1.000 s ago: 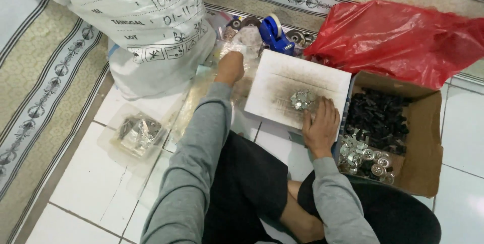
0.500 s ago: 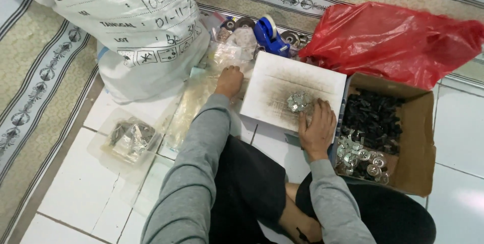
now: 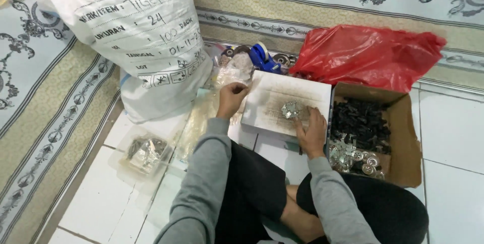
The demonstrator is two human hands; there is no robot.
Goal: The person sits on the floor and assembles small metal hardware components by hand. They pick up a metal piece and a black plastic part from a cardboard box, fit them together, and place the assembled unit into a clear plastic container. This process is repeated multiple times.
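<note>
Your right hand (image 3: 311,132) rests on the white board (image 3: 285,104), fingers flat, corralling the silver pieces (image 3: 291,109); your left hand (image 3: 231,98) pinches clear plastic bags (image 3: 201,123) just beside, fingers narrow, within reach.

hands (image 3: 272,118): 2 | white sack (image 3: 143,37): 1 | red bag (image 3: 368,55): 1 | cardboard box (image 3: 403,123): 1 (small parts inside uncountable)

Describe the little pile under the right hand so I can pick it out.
Find the red plastic bag; the white board lies below-left of it. The shiny metal pile sits there at the right hand fingertips, silvery, unlike the black parts in the cardboard box.
</note>
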